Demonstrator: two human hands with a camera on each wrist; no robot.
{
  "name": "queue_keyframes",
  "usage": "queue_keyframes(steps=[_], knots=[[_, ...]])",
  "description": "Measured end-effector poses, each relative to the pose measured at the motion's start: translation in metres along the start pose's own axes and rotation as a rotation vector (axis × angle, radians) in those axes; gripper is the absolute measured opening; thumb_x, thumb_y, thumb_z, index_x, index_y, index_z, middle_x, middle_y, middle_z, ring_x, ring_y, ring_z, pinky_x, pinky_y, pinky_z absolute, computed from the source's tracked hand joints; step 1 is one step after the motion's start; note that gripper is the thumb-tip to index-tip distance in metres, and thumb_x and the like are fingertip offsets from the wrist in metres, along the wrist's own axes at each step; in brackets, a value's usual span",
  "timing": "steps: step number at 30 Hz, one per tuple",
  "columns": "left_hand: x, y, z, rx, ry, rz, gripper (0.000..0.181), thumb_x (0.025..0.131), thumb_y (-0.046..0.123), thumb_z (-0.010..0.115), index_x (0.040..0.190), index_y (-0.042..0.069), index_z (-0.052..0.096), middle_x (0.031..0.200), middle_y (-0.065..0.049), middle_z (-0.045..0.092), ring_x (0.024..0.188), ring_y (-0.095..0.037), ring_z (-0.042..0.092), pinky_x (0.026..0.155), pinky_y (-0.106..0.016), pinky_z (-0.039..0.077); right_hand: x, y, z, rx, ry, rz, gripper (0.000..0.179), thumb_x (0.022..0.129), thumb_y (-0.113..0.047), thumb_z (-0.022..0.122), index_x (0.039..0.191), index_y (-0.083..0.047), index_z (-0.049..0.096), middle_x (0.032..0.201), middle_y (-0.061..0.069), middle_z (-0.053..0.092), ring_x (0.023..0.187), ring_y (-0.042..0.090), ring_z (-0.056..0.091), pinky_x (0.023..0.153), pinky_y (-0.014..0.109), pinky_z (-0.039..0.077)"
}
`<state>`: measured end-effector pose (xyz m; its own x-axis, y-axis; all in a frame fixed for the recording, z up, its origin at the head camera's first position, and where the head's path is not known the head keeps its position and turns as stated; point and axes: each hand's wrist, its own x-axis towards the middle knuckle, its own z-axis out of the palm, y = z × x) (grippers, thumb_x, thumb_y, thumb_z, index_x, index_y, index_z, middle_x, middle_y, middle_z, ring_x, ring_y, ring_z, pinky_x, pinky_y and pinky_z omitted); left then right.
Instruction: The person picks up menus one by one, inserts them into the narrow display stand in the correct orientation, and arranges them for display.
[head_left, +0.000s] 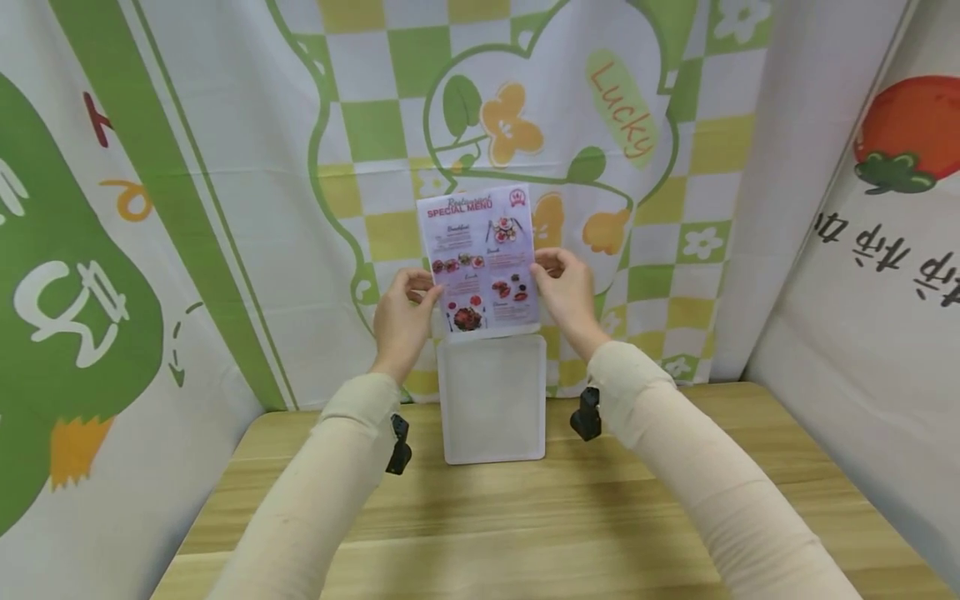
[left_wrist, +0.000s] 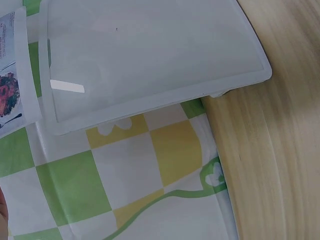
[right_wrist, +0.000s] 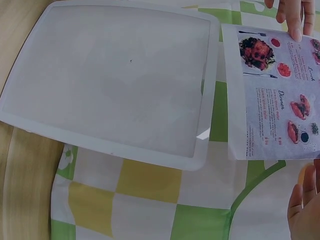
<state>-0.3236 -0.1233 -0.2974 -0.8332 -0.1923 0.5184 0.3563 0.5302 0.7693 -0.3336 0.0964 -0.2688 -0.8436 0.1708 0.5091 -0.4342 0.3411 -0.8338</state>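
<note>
A printed menu sheet headed "Special Menu" is held upright in the head view, one hand at each side edge. My left hand pinches its left edge low down, thumb on the printed face. The right edge is pinched by my right hand, thumb also in front. Just below the sheet stands a white-framed display stand with a blank panel, upright on the table. In the right wrist view the sheet's lower edge lies close to the top rim of the display stand.
The wooden table carries the stand near its back edge. Behind it hangs a green, yellow and white checkered curtain. Printed cloth walls close in the left and right sides. A small black device shows at each wrist.
</note>
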Motion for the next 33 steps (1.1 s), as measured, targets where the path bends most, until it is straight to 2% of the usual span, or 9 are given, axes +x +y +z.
queue_keyframes(steps=[13, 23, 33], knots=[[0.005, -0.003, 0.0, 0.036, -0.014, 0.0, 0.028, 0.094, 0.027, 0.07, 0.117, 0.013, 0.062, 0.109, -0.002, 0.07, 0.092, -0.02, 0.061, 0.077, -0.036, 0.047, 0.006, 0.003, 0.006, -0.008, 0.017, 0.008, 0.019, 0.092, -0.002, 0.067, 0.111, 0.003, 0.067, 0.103, 0.018, 0.07, 0.087, 0.023, 0.06, 0.08, 0.027, 0.049], [0.002, -0.002, 0.0, 0.039, -0.026, -0.017, 0.027, 0.095, 0.027, 0.069, 0.117, 0.013, 0.061, 0.11, -0.003, 0.069, 0.094, -0.021, 0.061, 0.08, -0.038, 0.047, 0.003, 0.006, 0.006, -0.013, 0.007, 0.001, 0.018, 0.092, -0.001, 0.066, 0.11, 0.004, 0.067, 0.1, 0.019, 0.07, 0.085, 0.023, 0.06, 0.078, 0.026, 0.049], [-0.005, -0.013, 0.004, 0.035, -0.059, -0.028, 0.027, 0.095, 0.024, 0.068, 0.118, 0.011, 0.061, 0.11, -0.005, 0.069, 0.094, -0.022, 0.062, 0.083, -0.039, 0.05, -0.002, 0.019, 0.008, -0.022, -0.016, 0.001, 0.018, 0.092, 0.001, 0.066, 0.109, 0.006, 0.067, 0.1, 0.021, 0.069, 0.086, 0.026, 0.06, 0.081, 0.03, 0.05]])
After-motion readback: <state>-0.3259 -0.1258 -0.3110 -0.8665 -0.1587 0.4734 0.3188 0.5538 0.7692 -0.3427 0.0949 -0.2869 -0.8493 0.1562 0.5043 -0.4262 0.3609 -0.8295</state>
